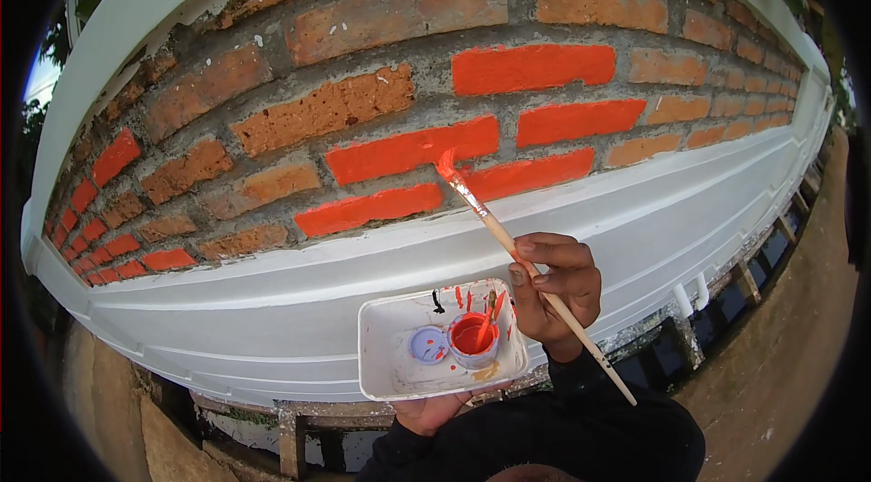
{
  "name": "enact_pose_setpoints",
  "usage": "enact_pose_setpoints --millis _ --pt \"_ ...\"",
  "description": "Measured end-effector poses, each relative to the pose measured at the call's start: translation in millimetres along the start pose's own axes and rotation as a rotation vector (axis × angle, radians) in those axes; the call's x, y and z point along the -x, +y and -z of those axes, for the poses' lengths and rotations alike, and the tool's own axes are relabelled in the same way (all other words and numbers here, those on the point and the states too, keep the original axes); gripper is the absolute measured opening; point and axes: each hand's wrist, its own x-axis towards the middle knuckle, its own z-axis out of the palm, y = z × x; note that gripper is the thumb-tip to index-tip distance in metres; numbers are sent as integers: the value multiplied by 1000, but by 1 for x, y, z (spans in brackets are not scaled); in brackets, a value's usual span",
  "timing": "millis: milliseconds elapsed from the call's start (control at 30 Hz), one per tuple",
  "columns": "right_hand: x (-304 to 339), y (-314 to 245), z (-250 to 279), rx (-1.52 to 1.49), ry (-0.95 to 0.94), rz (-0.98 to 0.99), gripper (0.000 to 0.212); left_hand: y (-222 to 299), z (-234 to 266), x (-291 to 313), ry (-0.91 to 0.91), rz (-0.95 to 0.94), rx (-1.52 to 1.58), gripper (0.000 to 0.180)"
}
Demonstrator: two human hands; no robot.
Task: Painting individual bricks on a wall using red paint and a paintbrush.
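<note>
Between its thumb and fingers my right hand (558, 287) grips a paintbrush (497, 228) with a pale wooden handle. Its red-loaded bristles rest at the lower edge of an orange-red painted brick (381, 158). Under a white plastic tub (374, 357), my left hand (426, 413) holds it up from below, its fingers partly hidden. Inside the tub stands a small jar of red paint (473, 357) with a second, smaller brush (491, 311) leaning in it. Next to the jar lies a paint-smeared lid (428, 346). Red and black smears mark the tub's inner wall.
Several bricks are painted orange-red, including one above (531, 69); others, such as a rough brown brick (327, 110), are bare, with grey mortar between. A white moulded ledge (254, 319) runs below the bricks. White pipes (691, 296) stick out at right, above a dark gap.
</note>
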Motion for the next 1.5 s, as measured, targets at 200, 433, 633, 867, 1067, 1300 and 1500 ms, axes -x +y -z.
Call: enact_pose_setpoints --millis 200,433,633,867,1067,1300,1500 --pt "-5 0 9 -37 -15 53 33 7 25 15 -92 -65 -121 70" --pt "5 3 3 90 -30 38 32 13 34 24 -66 -108 -122 66" --pt "13 5 -34 -6 -45 100 41 20 66 56 -136 -9 202 65" --pt "10 0 -47 -200 -62 60 40 31 86 72 -249 92 586 63" --pt "-20 3 -42 -220 42 24 38 37 99 73 -343 236 908 61" --pt "-72 -2 -64 -173 -12 290 36 41 108 66 -441 428 1285 60" --pt "-85 -17 -53 33 -2 285 31 48 102 48 -511 612 1622 58"
